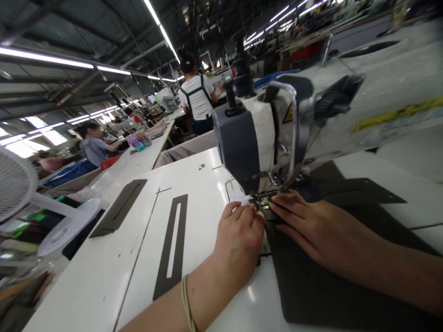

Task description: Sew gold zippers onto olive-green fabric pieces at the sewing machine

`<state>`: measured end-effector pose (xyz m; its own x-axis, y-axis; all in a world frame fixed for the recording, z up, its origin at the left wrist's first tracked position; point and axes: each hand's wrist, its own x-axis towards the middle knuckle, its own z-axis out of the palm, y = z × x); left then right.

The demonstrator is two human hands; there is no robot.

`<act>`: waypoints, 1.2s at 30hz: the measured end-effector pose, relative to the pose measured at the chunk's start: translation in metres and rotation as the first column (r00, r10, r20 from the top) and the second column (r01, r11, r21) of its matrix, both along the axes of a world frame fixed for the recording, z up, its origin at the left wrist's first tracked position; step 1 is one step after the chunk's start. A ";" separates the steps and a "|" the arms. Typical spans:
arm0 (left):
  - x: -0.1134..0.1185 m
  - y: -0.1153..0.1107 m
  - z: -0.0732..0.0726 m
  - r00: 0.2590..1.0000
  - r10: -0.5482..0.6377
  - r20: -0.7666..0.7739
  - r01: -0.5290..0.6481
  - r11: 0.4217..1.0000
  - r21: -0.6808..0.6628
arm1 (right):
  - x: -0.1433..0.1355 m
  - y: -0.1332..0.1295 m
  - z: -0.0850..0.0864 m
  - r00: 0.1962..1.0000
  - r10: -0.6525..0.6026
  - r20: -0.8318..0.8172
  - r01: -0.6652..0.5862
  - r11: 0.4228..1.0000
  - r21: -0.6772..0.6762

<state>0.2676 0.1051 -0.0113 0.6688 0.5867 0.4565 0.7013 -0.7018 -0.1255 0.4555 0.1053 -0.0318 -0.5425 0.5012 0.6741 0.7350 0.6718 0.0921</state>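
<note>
A white and grey sewing machine (263,133) stands on a white table (104,276). Dark fabric (328,286) lies on the table under its needle area (265,199). My left hand (240,240) rests curled on the fabric's left edge, fingertips close to the presser foot. My right hand (311,228) lies flat on the dark fabric, its fingers stretched toward the needle. Both hands press the fabric; neither lifts anything. A band circles my left wrist.
Two dark slotted fabric pieces (173,244) (119,207) lie on the table to the left. A white fan (20,193) stands at the far left. One person (195,99) stands with their back to me, another (95,145) sits at a long table.
</note>
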 end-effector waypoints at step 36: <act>0.003 0.017 -0.004 0.997 0.000 0.080 -0.004 0.999 0.048 | 0.005 0.024 0.009 0.982 0.168 -0.090 -0.181 0.969 -0.167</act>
<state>0.2706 0.1224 -0.0152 0.6278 0.5641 0.5364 0.7120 -0.6946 -0.1028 0.4610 0.1292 -0.0226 -0.5831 0.5163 0.6273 0.6055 0.7910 -0.0882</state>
